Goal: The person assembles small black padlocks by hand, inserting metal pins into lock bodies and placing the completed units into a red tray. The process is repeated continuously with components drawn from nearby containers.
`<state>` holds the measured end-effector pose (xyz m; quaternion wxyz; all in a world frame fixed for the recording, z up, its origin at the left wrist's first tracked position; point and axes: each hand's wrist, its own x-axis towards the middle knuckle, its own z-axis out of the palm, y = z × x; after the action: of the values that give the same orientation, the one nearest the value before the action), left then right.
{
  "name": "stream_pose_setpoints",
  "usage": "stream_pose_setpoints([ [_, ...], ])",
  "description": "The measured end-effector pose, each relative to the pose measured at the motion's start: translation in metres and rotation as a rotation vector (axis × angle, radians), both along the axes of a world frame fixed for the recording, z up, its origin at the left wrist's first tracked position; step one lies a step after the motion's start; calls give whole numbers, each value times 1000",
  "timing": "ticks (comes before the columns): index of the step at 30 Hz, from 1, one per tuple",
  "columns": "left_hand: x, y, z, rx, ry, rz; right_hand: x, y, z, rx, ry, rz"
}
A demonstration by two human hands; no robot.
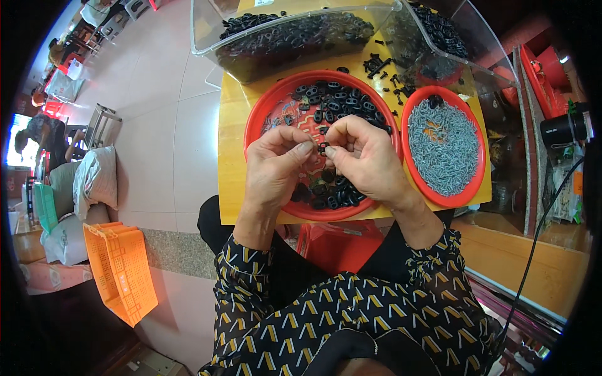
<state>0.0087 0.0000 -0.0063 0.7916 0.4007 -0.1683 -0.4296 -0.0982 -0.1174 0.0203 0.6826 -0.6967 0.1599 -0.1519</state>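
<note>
In the head view, a person in a black blouse (351, 307) patterned in yellow and white sat at a yellow worktop (232, 182), both hands raised over a round red tray (326, 215). The right hand (371, 158) had its thumb and forefinger pinching a small black part (323, 149), which was held above the middle of the tray. Just beside it, the left hand (276, 161) had its thumb and forefinger drawn together at the tips; from my spot I couldn't tell whether anything sat between them.

Under and around the hands, black oval pieces (354, 100) with paired holes lay in the tray, thickest toward the far right side and the near edge. Just to the right stood an oval red tray (449, 202) of silvery screws (446, 156). Beyond the trays were clear plastic bins (198, 50) holding more black parts, and loose black screws (376, 65) lay scattered near them. Over on the floor (150, 125) to the left, I noticed an orange basket (125, 276).
</note>
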Motion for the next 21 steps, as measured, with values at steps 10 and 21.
stream_pose_setpoints([
  [10, 0, -1, 4, 65, -53, -10, 2, 2, -7, -73, -20, -95],
  [21, -5, -2, 1, 90, -155, 61, 0, 5, -3, -164, 14, -118],
])
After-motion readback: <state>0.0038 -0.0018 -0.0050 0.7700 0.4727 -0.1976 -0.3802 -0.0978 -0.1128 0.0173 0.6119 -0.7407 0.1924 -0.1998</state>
